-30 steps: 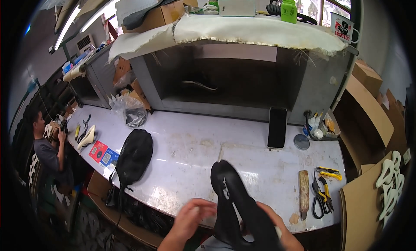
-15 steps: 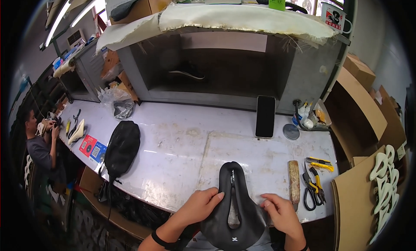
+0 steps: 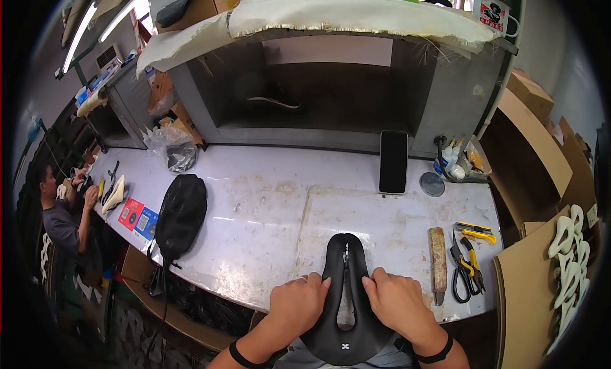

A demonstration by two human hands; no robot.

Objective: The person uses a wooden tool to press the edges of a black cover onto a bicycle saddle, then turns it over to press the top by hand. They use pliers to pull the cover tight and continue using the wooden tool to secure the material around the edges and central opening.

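Observation:
A black bicycle saddle (image 3: 347,345) with a long slot down its middle lies nose-away at the table's near edge. My left hand (image 3: 299,303) grips its left side, thumb on top by the slot and the other fingers curled over the edge. On the opposite side my right hand (image 3: 398,305) holds it in the same way, with the thumb pressed on the cover. The fingertips beneath the saddle are hidden. Right of my right hand lies a worn wooden-handled tool (image 3: 438,261), with black-handled scissors (image 3: 461,273) and yellow-and-black pliers (image 3: 473,267) beyond it.
A yellow utility knife (image 3: 475,233) lies near the pliers. Farther back are a phone (image 3: 393,163), a round lidded tin (image 3: 432,184) and a black pouch (image 3: 182,216) on the left. Pale saddle-shaped pieces (image 3: 568,261) hang at right on cardboard. A co-worker (image 3: 67,213) works at far left.
My right hand has moved left onto the saddle and now grips its side. My left hand's fingers have closed further round the other side. The view has shifted slightly.

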